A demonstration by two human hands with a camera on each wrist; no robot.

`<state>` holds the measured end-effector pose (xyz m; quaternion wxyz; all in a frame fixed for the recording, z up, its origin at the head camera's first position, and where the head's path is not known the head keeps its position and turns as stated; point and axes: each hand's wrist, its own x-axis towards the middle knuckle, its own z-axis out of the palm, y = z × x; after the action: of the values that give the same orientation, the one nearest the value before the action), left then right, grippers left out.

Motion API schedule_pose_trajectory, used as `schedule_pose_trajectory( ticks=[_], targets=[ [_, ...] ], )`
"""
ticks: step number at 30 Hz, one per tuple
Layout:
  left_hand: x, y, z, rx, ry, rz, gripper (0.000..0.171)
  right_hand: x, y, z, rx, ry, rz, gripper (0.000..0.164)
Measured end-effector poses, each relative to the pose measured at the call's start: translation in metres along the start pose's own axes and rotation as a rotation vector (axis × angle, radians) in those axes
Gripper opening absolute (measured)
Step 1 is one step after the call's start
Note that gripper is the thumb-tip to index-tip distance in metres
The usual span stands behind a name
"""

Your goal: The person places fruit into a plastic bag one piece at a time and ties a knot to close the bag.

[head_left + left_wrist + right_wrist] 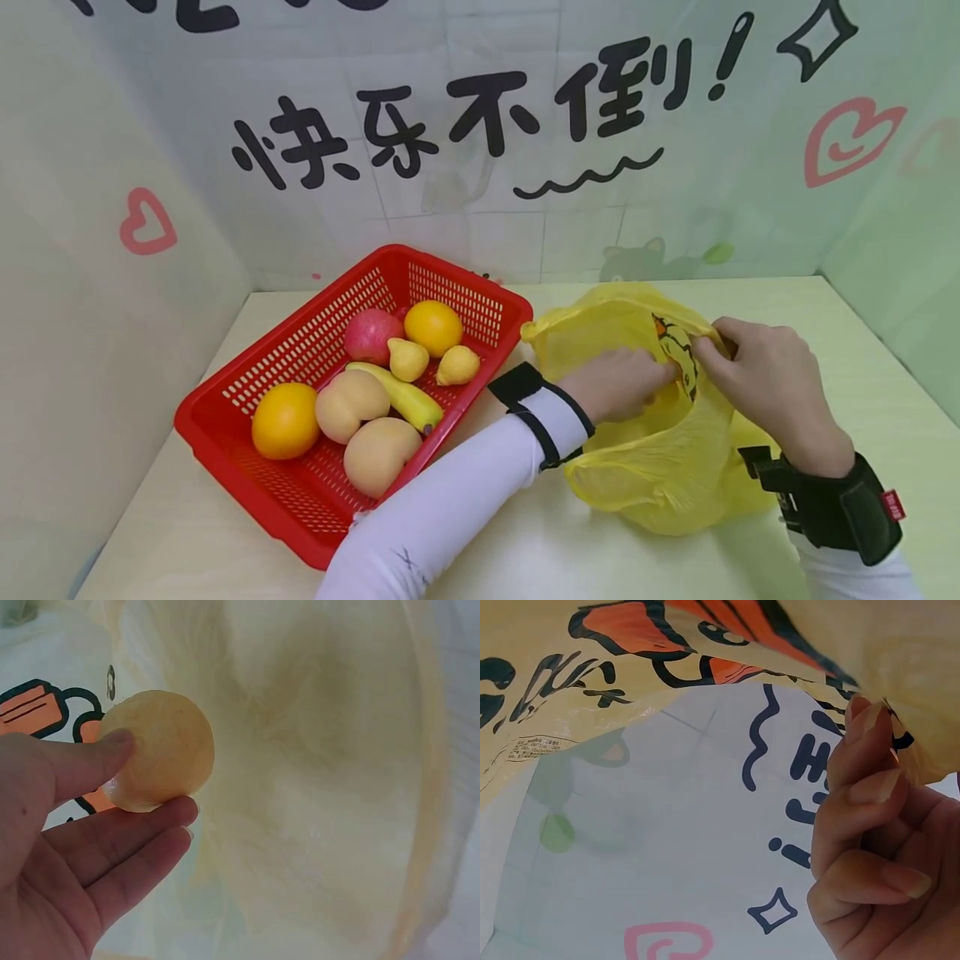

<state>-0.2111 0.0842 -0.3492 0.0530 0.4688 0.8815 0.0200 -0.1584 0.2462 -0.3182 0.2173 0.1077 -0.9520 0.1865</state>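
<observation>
My left hand (618, 383) reaches into the mouth of a yellow plastic bag (667, 479). In the left wrist view, its thumb and fingers pinch a round yellow-orange fruit (161, 754), its exact kind unclear, against the bag's pale inner side. That fruit is hidden in the head view. At the bag's right rim, my right hand (776, 387) grips the plastic between thumb and curled fingers. The right wrist view shows those fingers (866, 791) on the printed film.
Left of the bag, a red slotted basket (247, 492) holds oranges (285, 421), peaches (382, 457), small yellow pears (457, 365), a banana (408, 404) and a pinkish-red round fruit (371, 335). Printed sheeting (480, 183) stands behind the pale table (877, 375).
</observation>
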Motion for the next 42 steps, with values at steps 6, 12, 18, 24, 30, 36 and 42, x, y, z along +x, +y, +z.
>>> schedule_pose_trajectory(
  ticks=[6,12,18,24,30,36,42],
  targets=[
    [0.005,0.002,0.008,0.023,0.007,-0.004,0.027,-0.001,-0.001,0.0,0.004,0.002,-0.002,0.039],
    [0.004,0.001,0.017,0.041,0.01,-0.003,0.023,-0.002,-0.003,-0.001,0.0,0.003,-0.001,0.039],
    [0.006,0.002,0.022,0.023,0.012,-0.007,0.02,-0.002,-0.002,0.0,0.001,-0.004,0.004,0.039],
    [0.007,0.0,0.024,0.018,0.017,-0.029,0.017,-0.003,-0.002,-0.001,-0.002,0.007,-0.002,0.039],
    [0.006,-0.001,0.021,-0.001,0.01,-0.035,0.021,-0.004,-0.001,-0.001,-0.004,0.008,-0.001,0.039],
    [0.005,0.001,0.019,0.003,0.01,-0.045,0.024,-0.003,-0.001,-0.002,-0.007,0.011,-0.003,0.039],
    [0.005,0.004,0.012,0.013,0.028,-0.056,0.027,-0.003,0.0,-0.002,-0.002,0.01,0.005,0.039]
  ],
)
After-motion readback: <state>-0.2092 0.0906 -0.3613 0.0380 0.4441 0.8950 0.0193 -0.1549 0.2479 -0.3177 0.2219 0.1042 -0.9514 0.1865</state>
